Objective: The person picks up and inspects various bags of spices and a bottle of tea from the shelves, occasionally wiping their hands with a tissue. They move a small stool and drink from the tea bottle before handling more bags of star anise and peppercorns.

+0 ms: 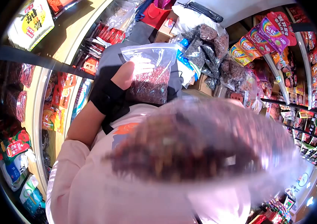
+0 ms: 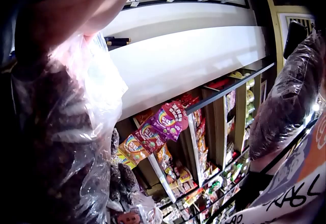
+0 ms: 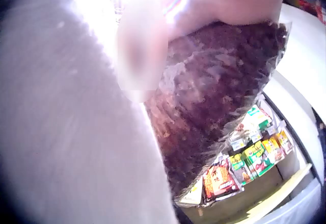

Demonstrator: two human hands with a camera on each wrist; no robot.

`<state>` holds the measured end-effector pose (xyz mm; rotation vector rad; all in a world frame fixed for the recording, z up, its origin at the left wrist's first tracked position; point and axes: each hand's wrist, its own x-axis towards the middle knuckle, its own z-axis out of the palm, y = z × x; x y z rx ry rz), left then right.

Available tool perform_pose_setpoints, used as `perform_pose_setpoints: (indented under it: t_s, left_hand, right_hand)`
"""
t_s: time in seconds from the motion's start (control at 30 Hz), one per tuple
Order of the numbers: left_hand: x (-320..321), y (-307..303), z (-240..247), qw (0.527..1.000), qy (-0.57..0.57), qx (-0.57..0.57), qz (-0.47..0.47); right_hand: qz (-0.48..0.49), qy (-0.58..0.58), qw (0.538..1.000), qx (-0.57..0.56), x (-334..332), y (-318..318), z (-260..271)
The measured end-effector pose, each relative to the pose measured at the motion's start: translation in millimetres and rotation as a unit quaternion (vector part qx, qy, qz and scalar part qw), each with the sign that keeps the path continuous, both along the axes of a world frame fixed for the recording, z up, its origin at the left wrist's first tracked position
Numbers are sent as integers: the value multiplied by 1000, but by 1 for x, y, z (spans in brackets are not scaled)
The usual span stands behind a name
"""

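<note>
My left hand (image 1: 128, 72) grips the side of a clear zip-top bag (image 1: 151, 87) filled with small dark-red pieces. The bag stands upright on a grey surface, its transparent upper part above the contents. In the left wrist view my left hand (image 2: 97, 5) is at the bag's top, and the bag (image 2: 56, 142) fills the left side. A second clear bag of dark reddish pieces (image 1: 188, 142) looms blurred, close to the head camera. My right hand (image 3: 239, 2) holds this bag (image 3: 219, 86) from above in the right wrist view; its fingertips are hidden.
More filled dark bags (image 1: 203, 48) are piled beyond the grey surface (image 1: 110, 56), near a red bag (image 1: 154, 15). Shelves of packaged snacks line both sides, with colourful candy pouches (image 1: 259, 39) hanging at the right. A white packet (image 1: 31, 26) lies on the left shelf.
</note>
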<state>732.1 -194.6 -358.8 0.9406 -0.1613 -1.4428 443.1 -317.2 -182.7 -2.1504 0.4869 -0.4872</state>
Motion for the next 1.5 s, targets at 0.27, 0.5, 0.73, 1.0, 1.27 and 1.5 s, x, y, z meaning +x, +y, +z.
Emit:
perform_pose_setpoints:
  t_s: [0.27,0.5,0.73,1.0,1.27,1.5]
  left_hand:
    - [-12,-2,41,995,-80,24,53]
    - [-8,-4,36,994,-106,-36,7]
    - [-19,-6,73,994,-109,17,13]
    - [-11,5,53,969,-243,-21,28]
    - [-26,-10,59,969,-213,-80,93]
    - [-21,5,71,981,-147,-41,118]
  right_hand:
    - [-115,-181,918,335,59,6,-34]
    - [-138,-166,906,365,62,-2,-46]
    - [-128,-163,906,368,66,-4,-55]
    - [-100,-125,866,474,83,2,-97]
    - [-10,-121,883,453,84,5,-129]
    - [-3,-122,900,418,58,-32,-157]
